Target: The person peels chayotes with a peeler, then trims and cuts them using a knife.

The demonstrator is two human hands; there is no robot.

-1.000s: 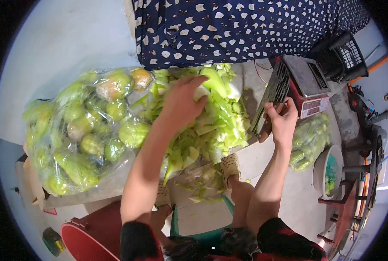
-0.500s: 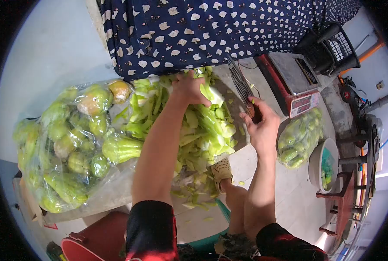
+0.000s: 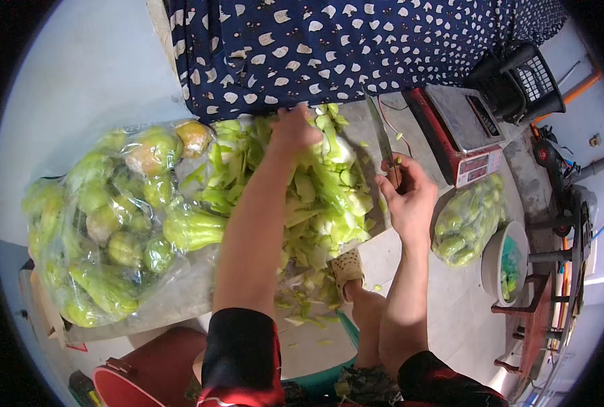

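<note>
My left hand: fingers bent at the far side of the green peelings; can't tell if I'm gripping anything.
My right hand: closed on the knife by its handle, blade pointing far, just right of the pile.
Left: clear bag of green fruit on grey slab; red bucket nearer me.
Middle: peelings heaped, blue patterned cloth beyond.
Right: red scale far, second bag nearer, pale bowl beside it.
</note>
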